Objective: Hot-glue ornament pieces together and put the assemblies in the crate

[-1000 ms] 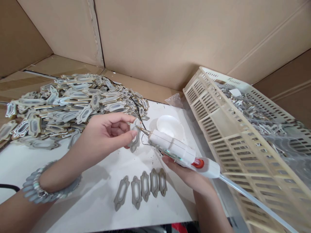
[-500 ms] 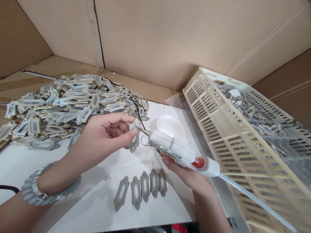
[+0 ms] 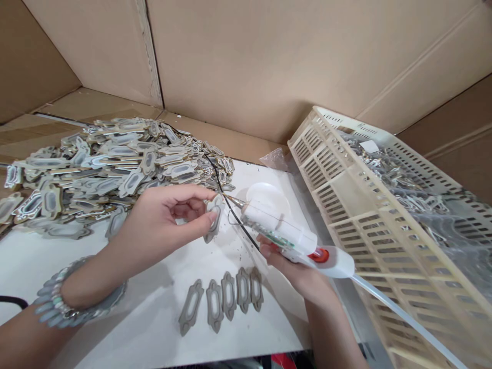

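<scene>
My left hand (image 3: 169, 218) pinches a small grey frame-shaped piece (image 3: 213, 218) upright between thumb and fingers above the white board. My right hand (image 3: 295, 271) grips a white glue gun (image 3: 284, 233) from below. The gun's metal nozzle (image 3: 233, 201) points left and touches the top of the held piece. A clear glue stick (image 3: 400, 315) sticks out of the gun's back toward the lower right. Several grey frame pieces (image 3: 223, 300) lie in a row on the board below my hands.
A big heap of frame pieces (image 3: 103, 164) covers the left of the white board (image 3: 146, 318). A white bowl (image 3: 269, 197) sits behind the gun. A cream slotted plastic crate (image 3: 369, 205) holding metal parts stands at right. Cardboard walls (image 3: 269, 61) close the back. A black cable (image 3: 221, 179) crosses the board.
The glue gun has shifted slightly right and its nozzle has risen to the top of the held piece. My left hand has barely moved.
</scene>
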`<state>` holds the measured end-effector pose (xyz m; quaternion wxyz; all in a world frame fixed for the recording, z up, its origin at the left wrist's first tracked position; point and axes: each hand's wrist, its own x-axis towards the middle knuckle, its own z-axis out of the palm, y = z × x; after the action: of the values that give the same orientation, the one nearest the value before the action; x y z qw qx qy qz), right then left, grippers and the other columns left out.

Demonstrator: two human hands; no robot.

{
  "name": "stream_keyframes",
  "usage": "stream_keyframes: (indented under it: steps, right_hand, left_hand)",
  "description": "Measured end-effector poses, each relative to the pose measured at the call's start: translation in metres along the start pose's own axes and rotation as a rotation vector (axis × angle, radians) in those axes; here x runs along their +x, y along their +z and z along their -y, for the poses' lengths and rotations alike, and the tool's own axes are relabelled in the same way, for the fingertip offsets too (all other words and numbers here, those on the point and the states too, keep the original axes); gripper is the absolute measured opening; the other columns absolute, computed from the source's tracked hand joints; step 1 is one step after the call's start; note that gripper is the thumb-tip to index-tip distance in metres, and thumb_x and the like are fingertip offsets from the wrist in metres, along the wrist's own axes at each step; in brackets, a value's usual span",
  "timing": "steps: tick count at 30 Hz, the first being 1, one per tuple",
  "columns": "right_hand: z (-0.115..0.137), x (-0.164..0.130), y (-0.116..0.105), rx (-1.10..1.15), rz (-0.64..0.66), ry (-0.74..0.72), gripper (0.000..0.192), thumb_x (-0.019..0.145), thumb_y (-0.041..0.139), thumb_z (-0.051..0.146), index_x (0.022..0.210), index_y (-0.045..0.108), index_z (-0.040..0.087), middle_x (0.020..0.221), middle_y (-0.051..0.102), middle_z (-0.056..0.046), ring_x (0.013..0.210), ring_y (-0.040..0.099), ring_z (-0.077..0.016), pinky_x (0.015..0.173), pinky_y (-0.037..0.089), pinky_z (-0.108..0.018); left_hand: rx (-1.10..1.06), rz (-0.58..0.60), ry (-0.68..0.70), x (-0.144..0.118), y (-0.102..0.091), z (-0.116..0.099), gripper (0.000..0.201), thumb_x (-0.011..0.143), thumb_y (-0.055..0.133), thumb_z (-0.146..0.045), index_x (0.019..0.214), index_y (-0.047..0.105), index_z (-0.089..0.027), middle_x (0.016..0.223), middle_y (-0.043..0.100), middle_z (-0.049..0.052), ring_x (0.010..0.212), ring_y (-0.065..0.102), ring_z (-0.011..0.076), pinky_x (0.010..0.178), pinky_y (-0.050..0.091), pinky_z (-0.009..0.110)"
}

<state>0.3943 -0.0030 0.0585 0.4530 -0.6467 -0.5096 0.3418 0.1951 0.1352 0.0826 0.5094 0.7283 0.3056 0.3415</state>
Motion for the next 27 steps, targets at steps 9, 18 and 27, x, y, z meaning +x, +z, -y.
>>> stream_keyframes:
  steps: [9, 18, 27]
  right_hand:
    - [-0.013, 0.003, -0.005, 0.172, -0.255, -0.079, 0.018, 0.084, 0.067, 0.038, 0.079, 0.059, 0.023, 0.070, 0.058, 0.002, 0.057, 0.053, -0.0128, 0.054, 0.048, -0.026]
    - [-0.015, 0.004, -0.006, 0.221, -0.240, -0.089, 0.013, 0.085, 0.068, 0.033, 0.082, 0.061, 0.023, 0.072, 0.059, 0.003, 0.056, 0.051, -0.0113, 0.055, 0.046, -0.025]
    - [-0.016, 0.007, -0.004, 0.211, -0.244, -0.093, 0.018, 0.084, 0.069, 0.038, 0.079, 0.062, 0.023, 0.070, 0.058, 0.002, 0.057, 0.052, -0.0129, 0.057, 0.046, -0.027]
  left_hand:
    - [0.413, -0.292, -0.001, 0.016, -0.025, 0.011, 0.029, 0.076, 0.075, -0.038, 0.095, 0.077, -0.017, 0.076, 0.075, -0.001, 0.068, 0.065, 0.0133, 0.067, 0.050, 0.020]
    - [0.582, -0.325, -0.009, 0.031, -0.040, 0.021, 0.037, 0.084, 0.072, -0.039, 0.112, 0.066, -0.015, 0.078, 0.072, -0.004, 0.077, 0.067, 0.0111, 0.079, 0.044, 0.017]
    - [0.702, -0.517, -0.009, 0.062, -0.072, 0.019, 0.042, 0.080, 0.067, -0.045, 0.110, 0.075, -0.018, 0.084, 0.073, 0.004, 0.085, 0.068, 0.0212, 0.092, 0.052, 0.037]
